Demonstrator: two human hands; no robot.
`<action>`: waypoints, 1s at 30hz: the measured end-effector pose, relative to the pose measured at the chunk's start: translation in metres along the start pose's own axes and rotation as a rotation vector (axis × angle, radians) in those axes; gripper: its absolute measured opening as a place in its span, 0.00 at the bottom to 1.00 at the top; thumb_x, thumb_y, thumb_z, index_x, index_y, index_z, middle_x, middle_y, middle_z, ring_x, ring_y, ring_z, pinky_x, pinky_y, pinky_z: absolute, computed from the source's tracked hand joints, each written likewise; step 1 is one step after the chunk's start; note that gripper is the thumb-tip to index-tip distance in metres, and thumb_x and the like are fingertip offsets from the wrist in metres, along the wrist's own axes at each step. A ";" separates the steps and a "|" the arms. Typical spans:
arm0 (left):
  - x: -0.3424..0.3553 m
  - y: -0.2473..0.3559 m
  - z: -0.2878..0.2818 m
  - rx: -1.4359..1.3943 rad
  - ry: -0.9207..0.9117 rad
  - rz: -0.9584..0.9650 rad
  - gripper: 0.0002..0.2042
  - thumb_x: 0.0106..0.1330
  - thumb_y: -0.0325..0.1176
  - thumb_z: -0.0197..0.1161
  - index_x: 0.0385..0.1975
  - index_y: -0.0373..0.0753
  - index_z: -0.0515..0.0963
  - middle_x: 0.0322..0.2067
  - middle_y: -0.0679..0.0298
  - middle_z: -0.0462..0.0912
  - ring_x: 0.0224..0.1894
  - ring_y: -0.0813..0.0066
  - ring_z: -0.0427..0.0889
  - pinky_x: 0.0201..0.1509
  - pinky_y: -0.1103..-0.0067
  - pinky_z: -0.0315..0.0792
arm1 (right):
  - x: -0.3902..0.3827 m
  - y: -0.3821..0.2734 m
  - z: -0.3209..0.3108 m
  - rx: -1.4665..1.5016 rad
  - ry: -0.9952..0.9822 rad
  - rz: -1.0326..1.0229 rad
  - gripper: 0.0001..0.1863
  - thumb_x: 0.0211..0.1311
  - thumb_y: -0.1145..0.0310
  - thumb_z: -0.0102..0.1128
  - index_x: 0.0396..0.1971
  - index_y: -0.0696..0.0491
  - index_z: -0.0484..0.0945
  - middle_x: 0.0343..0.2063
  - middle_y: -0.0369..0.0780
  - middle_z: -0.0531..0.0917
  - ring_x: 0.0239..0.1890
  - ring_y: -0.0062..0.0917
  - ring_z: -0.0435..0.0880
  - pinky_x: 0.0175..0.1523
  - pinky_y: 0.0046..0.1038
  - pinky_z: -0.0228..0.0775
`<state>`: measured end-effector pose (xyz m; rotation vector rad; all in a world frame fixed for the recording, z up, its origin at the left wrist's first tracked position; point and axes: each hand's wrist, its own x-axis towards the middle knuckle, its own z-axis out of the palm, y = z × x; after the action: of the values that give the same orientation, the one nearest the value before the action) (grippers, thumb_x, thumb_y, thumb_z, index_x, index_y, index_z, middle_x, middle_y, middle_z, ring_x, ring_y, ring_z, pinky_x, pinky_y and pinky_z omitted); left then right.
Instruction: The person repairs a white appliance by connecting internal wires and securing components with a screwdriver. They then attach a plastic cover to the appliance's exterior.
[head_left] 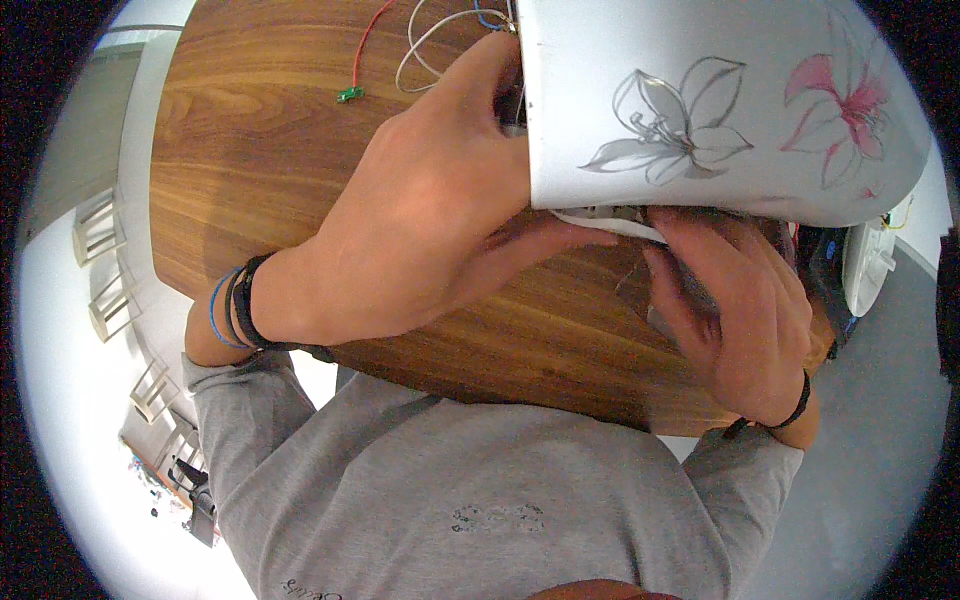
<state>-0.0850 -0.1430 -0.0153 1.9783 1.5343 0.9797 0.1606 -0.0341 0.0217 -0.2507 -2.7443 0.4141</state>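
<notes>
A white appliance housing (690, 110), printed with one grey and one pink flower, lies on its side at the upper right. My left hand (420, 190) grips its left edge, the fingers going inside and out of sight, the thumb stretched along the lower side. Below the housing, my right hand (735, 300) is bent with fingers curled in at the lower edge, close to a curved white strip (610, 225). Whatever those fingertips pinch is hidden by the housing and the hand.
A brown wooden table (250, 130) lies under the work. Near its far side are a red wire (368, 45) ending in a small green connector (349, 95) and a looped white wire (404, 65). Right of the housing stands a white round part (868, 270).
</notes>
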 end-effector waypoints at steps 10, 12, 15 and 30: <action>0.000 0.003 -0.003 -0.005 -0.045 -0.038 0.24 0.60 0.25 0.79 0.57 0.38 0.84 0.57 0.56 0.87 0.62 0.56 0.84 0.67 0.64 0.75 | 0.001 0.004 -0.003 0.014 0.024 -0.058 0.27 0.53 0.83 0.79 0.54 0.62 0.79 0.43 0.49 0.90 0.40 0.40 0.91 0.45 0.36 0.85; 0.000 0.004 -0.002 -0.007 -0.052 -0.060 0.24 0.59 0.26 0.80 0.57 0.38 0.84 0.56 0.56 0.87 0.61 0.56 0.84 0.67 0.64 0.75 | 0.000 0.003 -0.003 -0.001 0.022 -0.061 0.27 0.53 0.83 0.79 0.54 0.62 0.79 0.43 0.49 0.90 0.40 0.40 0.91 0.45 0.36 0.85; -0.001 0.004 0.003 -0.032 -0.009 -0.069 0.24 0.58 0.27 0.82 0.56 0.38 0.84 0.55 0.57 0.87 0.60 0.57 0.85 0.66 0.64 0.75 | -0.001 0.000 -0.002 -0.014 0.024 -0.032 0.26 0.53 0.83 0.79 0.54 0.61 0.80 0.43 0.48 0.90 0.41 0.40 0.91 0.45 0.36 0.85; 0.000 0.002 0.001 -0.031 0.020 0.040 0.24 0.60 0.23 0.78 0.57 0.39 0.83 0.53 0.58 0.88 0.57 0.57 0.86 0.63 0.63 0.77 | -0.001 0.004 -0.008 0.022 0.037 -0.004 0.26 0.52 0.81 0.80 0.53 0.57 0.83 0.41 0.45 0.91 0.42 0.38 0.92 0.48 0.35 0.84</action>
<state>-0.0826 -0.1435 -0.0145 1.9900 1.4867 1.0366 0.1651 -0.0286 0.0269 -0.2454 -2.7019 0.4339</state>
